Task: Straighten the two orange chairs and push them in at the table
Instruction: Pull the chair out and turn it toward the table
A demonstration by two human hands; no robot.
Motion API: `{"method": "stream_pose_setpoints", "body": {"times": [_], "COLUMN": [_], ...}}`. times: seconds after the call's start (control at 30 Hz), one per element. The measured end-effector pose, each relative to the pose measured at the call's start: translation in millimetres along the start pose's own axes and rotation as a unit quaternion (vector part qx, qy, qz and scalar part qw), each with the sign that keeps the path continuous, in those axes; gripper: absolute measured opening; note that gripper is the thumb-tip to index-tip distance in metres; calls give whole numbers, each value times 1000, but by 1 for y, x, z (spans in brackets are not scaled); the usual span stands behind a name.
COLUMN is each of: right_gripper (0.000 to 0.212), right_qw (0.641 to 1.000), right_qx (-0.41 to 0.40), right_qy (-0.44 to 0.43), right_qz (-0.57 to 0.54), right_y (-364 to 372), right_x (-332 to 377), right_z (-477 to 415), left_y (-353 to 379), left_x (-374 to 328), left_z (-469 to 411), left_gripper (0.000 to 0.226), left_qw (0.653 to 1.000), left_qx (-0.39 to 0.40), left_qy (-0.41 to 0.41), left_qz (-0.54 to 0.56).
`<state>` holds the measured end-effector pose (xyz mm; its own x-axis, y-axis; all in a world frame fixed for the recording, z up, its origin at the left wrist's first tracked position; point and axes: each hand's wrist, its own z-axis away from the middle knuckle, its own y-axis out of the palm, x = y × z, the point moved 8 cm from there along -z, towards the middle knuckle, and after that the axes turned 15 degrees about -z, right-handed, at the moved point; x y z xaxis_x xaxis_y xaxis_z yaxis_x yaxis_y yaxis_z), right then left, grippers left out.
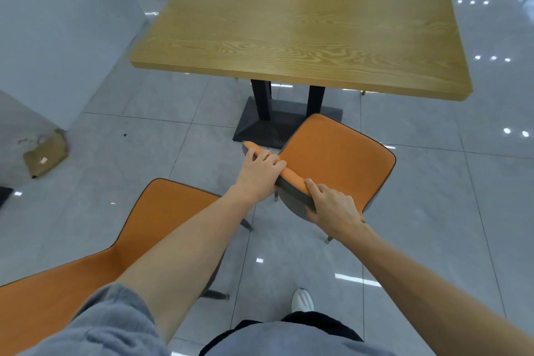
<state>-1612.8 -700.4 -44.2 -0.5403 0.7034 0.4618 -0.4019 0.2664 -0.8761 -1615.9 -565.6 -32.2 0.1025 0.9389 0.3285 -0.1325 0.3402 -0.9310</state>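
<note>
Nearest the table's front edge yet farthest from it of the pair, the left orange chair stands untouched beside the person, seat turned askew and well back from the tabletop. Beyond it, closer to the table, the right orange chair sits angled, its seat pointing toward the dark pedestal base but not yet under the top. Both hands hold its backrest rim: the left hand with fingers curled over the top edge, the right hand with fingers wrapped over the rim and thumb on the grey back. Straightening this chair looks to be the step in hand. Next, I judge, it needs a twist to square it, then a push forward.
</note>
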Motion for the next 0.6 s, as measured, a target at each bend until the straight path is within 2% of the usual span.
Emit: {"method": "stream_pose_setpoints", "body": {"times": [0.17,0.37,0.6], "right_gripper": [24,18,22], "right_qw": [998,993,989], "right_qx": [-39,-85,-87], "right_qy": [-1,-71,-121], "right_qz": [56,28,3], "right_y": [-18,-25,36], "right_x": [33,107,228], "right_z": [11,27,52], "left_y": [-25,-41,-22], "left_x": [7,40,97], "left_z": [36,106,222], "left_gripper": [35,25,23], "left_qw": [999,998,998], "left_qx": [-14,-25,-46], "left_qy": [-31,-49,-42], "left_qz": [-13,-16,-15]}}
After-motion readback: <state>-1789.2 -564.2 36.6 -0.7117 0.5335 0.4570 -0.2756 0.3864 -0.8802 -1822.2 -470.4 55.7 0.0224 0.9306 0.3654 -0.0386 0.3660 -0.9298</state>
